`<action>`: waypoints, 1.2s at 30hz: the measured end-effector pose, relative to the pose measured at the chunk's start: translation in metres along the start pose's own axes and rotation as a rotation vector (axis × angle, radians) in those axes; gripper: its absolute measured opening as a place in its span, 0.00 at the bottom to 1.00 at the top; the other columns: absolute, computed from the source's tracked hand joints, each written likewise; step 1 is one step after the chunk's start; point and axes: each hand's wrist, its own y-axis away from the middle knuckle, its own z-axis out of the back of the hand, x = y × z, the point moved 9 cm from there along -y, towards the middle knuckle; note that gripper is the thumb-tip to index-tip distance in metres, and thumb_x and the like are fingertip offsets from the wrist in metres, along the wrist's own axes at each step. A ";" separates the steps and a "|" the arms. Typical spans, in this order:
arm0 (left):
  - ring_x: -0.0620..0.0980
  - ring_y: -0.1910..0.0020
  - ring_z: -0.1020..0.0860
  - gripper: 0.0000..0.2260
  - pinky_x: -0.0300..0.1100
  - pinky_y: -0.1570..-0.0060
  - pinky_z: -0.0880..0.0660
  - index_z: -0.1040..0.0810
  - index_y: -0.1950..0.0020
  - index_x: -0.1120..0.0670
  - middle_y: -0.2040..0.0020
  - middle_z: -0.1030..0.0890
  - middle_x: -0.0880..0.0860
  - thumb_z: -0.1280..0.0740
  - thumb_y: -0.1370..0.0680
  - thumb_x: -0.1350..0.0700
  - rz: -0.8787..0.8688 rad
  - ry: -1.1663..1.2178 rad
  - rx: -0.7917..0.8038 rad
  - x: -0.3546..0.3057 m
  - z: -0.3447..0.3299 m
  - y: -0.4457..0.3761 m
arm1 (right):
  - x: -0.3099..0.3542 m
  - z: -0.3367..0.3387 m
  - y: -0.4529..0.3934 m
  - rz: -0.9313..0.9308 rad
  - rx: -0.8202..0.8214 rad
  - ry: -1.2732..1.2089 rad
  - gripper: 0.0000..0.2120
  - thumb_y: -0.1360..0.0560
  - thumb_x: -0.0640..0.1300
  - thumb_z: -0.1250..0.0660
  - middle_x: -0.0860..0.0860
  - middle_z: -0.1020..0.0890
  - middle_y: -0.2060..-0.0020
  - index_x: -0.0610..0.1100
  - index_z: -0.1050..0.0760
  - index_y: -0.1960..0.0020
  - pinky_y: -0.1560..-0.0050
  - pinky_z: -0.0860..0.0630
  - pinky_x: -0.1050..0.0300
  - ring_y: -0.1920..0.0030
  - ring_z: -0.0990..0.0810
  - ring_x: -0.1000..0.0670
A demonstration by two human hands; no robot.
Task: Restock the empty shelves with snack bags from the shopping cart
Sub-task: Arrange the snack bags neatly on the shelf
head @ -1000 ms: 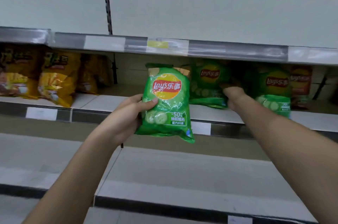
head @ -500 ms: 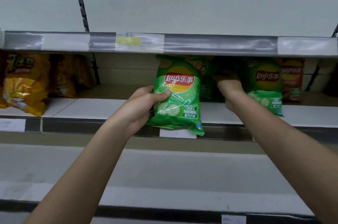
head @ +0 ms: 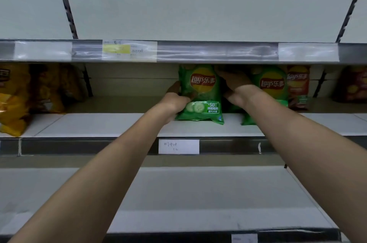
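Shop shelf [head: 111, 125], green snack bag [head: 200, 93] standing upright at 12 o'clock.
Left hand [head: 175, 101] grips its left edge; right hand [head: 236, 87], at 1 o'clock, grip unclear.

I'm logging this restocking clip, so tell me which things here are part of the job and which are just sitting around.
Part of the job:
- green Lay's bag, held by the left hand, its bottom on the middle shelf
- right hand, reaching in beside that bag
- second green bag, already shelved

Just there:
- yellow snack bags
- red bag
- price tag
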 end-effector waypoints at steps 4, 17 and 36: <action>0.52 0.44 0.24 0.23 0.42 0.53 0.24 0.34 0.30 0.56 0.38 0.25 0.53 0.31 0.23 0.58 0.014 0.013 0.009 0.005 -0.003 -0.018 | -0.004 0.002 -0.019 0.016 -0.031 0.056 0.08 0.22 0.39 0.33 0.47 0.19 0.51 0.42 0.24 0.43 0.48 0.22 0.53 0.53 0.20 0.49; 0.57 0.36 0.27 0.26 0.55 0.38 0.26 0.37 0.31 0.54 0.34 0.27 0.57 0.29 0.25 0.55 -0.013 0.002 -0.104 0.014 -0.008 -0.041 | -0.011 -0.002 -0.040 0.021 -0.008 0.013 0.07 0.21 0.38 0.35 0.45 0.21 0.45 0.44 0.25 0.43 0.43 0.26 0.51 0.46 0.22 0.46; 0.57 0.37 0.26 0.25 0.51 0.36 0.28 0.31 0.30 0.57 0.34 0.25 0.58 0.31 0.24 0.52 0.129 -0.010 -0.201 0.019 0.039 0.030 | -0.018 0.003 0.039 0.109 -0.255 0.404 0.18 0.25 0.43 0.35 0.44 0.21 0.40 0.44 0.27 0.36 0.39 0.24 0.47 0.43 0.22 0.42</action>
